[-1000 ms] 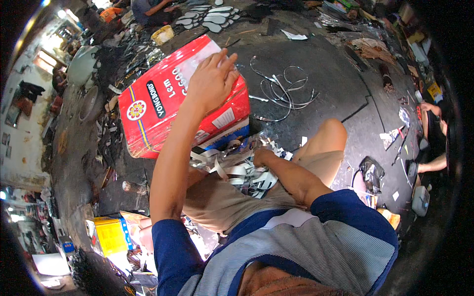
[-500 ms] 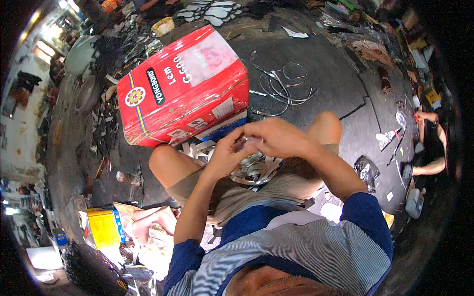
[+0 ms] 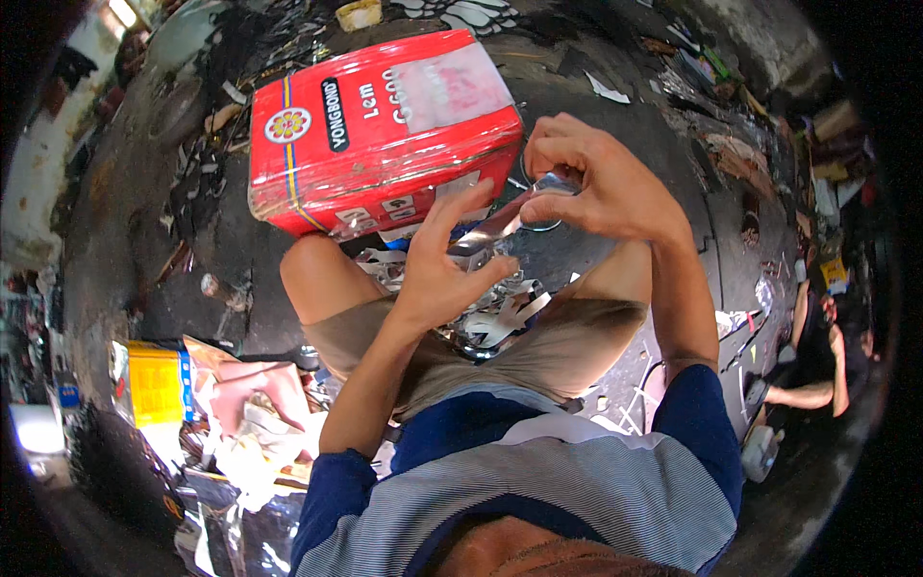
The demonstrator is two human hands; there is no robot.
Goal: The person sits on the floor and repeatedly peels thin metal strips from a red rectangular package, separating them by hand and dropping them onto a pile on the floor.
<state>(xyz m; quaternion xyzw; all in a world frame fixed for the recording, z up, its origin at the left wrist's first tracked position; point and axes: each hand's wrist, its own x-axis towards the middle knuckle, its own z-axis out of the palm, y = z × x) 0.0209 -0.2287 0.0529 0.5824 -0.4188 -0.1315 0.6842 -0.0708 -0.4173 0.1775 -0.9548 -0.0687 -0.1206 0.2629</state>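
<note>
So my right fingers [image 3: 553,209] are pinching a shiny strip [image 3: 496,226], which slants down toward my left fingers [image 3: 460,205], spread wide (can't tell if they're touching it, tbh). Red box [image 3: 380,125] sits just beyond the left ones; pale scraps [image 3: 502,320] lie below both.

Red box [image 3: 385,130] (bulky) blocks front-left; rightward floor [image 3: 663,139] free.

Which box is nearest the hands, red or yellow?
The large red box, close by the left hand and right hand; the yellow box sits farther off, toward lower left.
</note>
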